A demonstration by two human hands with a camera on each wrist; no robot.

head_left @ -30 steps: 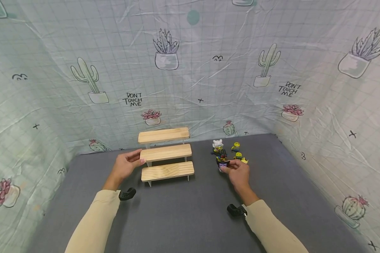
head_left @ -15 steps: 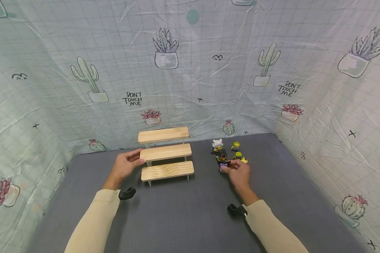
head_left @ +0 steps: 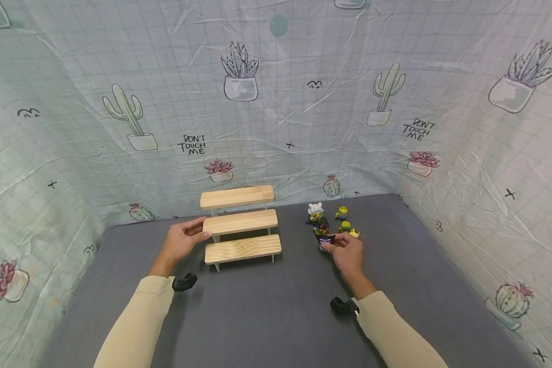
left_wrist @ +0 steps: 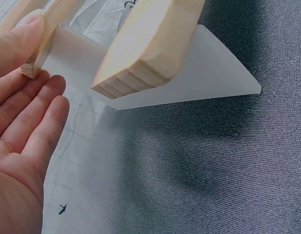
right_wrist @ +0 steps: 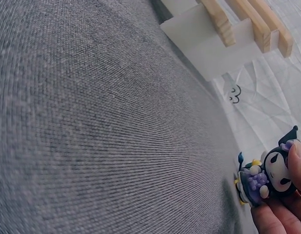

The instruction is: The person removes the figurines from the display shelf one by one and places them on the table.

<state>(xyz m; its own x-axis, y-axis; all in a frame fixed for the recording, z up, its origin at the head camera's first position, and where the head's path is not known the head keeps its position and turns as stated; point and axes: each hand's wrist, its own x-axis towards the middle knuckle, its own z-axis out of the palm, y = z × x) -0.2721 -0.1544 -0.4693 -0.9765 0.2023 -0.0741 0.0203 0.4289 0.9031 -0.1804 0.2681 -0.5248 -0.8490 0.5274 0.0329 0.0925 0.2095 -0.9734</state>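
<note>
A three-tier wooden display stand (head_left: 241, 222) with pale translucent side supports stands left of centre on the grey cloth. My left hand (head_left: 179, 243) pinches the left end of its middle board, thumb on top and fingers beneath; the left wrist view shows this board (left_wrist: 55, 19) between them. On the right, my right hand (head_left: 348, 253) holds a small black-and-purple figurine (right_wrist: 274, 173) with a white face, thumb on its head. Its feet are close over the cloth. Just behind it are a dark figurine (head_left: 321, 226) and a white-topped figurine (head_left: 316, 210).
Several small yellow figurines, one at the back (head_left: 342, 213) and others nearer (head_left: 345, 226), lie beside my right fingers. A fabric backdrop (head_left: 285, 112) printed with cacti encloses the back and sides. Grey cloth (head_left: 257, 312) covers the surface in front of the stand.
</note>
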